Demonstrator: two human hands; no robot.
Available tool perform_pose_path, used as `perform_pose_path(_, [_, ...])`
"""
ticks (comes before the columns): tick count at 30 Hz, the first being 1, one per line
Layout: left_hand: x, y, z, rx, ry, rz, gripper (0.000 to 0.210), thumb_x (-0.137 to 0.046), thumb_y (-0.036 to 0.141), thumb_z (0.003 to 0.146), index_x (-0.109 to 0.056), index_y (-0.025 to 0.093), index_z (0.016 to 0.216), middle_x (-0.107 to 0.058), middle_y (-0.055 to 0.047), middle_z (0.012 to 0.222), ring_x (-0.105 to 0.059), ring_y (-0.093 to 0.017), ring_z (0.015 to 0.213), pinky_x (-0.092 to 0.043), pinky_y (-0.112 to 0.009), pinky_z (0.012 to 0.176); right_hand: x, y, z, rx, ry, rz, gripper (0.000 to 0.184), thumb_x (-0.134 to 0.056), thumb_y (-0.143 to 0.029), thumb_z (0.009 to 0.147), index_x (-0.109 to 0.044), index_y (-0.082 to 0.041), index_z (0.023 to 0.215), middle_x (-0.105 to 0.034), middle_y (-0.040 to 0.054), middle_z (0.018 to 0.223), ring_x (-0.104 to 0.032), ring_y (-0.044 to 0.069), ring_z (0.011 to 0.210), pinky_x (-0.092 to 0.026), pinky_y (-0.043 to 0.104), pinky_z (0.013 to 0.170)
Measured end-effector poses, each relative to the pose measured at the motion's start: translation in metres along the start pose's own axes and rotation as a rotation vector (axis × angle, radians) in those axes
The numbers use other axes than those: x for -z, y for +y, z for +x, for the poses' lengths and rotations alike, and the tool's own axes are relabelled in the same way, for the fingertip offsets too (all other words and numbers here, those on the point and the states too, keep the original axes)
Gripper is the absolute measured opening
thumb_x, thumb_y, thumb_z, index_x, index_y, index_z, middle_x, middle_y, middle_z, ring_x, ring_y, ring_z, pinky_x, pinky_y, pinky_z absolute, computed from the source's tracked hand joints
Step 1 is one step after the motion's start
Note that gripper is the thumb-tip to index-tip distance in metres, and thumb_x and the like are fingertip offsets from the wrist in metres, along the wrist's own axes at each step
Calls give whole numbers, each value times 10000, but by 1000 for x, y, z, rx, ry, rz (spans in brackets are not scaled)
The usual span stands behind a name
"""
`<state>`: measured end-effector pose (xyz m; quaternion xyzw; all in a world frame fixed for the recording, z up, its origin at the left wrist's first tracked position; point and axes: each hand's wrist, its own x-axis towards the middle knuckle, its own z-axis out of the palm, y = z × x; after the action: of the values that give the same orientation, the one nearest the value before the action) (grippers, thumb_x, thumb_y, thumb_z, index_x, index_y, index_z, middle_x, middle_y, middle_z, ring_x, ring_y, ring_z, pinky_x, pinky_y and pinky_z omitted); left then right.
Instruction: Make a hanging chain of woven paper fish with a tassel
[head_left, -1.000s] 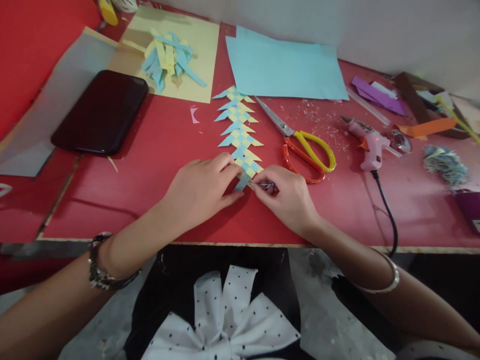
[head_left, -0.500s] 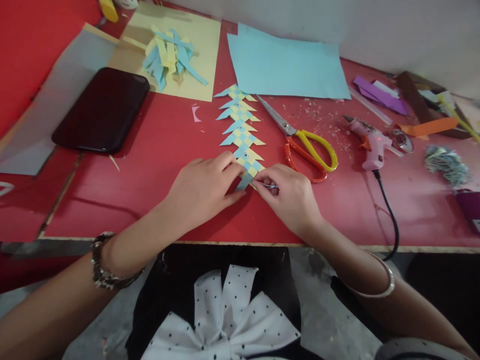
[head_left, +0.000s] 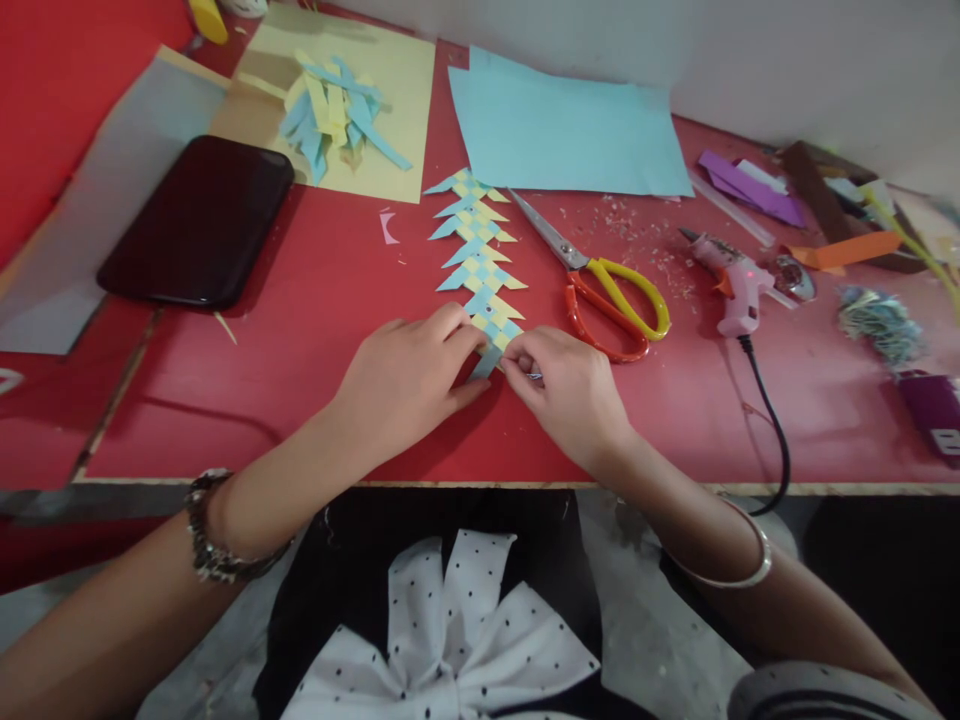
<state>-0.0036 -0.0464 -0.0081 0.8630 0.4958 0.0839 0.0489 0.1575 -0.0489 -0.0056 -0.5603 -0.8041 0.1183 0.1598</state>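
Observation:
A woven paper braid (head_left: 480, 255) in pale yellow and light blue runs away from me, with pointed strip ends along both sides and small dark dots on it. My left hand (head_left: 412, 378) pinches its near end, where a blue paper strip (head_left: 487, 362) sticks out between thumb and fingers. At the same end, my right hand (head_left: 576, 395) is closed, thumb against forefinger. A small shiny metal thing (head_left: 535, 376) peeks from its fingers; its kind is mostly hidden. Right of the braid lie scissors (head_left: 577, 262) with one yellow and one red handle.
Loose paper strips (head_left: 334, 110) lie on a yellow sheet (head_left: 409, 130) at the back left. Blue paper (head_left: 570, 130) lies behind the braid. A dark phone-like slab (head_left: 199, 220) is left; a pink glue gun (head_left: 742, 290) with a black cord and a yarn bundle (head_left: 877, 322) are right.
The view has shifted slightly, so the table things sit a little further left. My right hand has shifted slightly at the braid's near end, and less of the metal thing shows. The left keeps its pinch.

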Motion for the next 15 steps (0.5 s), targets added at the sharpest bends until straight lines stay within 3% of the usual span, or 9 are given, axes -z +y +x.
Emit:
perform_pose_path(7, [1, 0, 0, 11, -13, -9, 245, -512, 366, 789, -572, 196, 955, -579, -27, 934, -552, -167, 640, -304, -264, 487, 0, -2, 4, -34, -19, 12, 75, -504, -130, 714, -530, -161, 651, -538, -6, 635, -466, 99, 574, -311, 215, 536])
perform_pose_path(15, [0, -1, 1, 9, -10, -33, 252, -493, 376, 798, -571, 199, 959, -587, -31, 963, -567, -164, 671, -339, -259, 516, 4, 4, 0, 39, -23, 132, 84, -510, -96, 706, -567, -157, 718, -570, 2, 670, -509, 93, 592, -373, 199, 569])
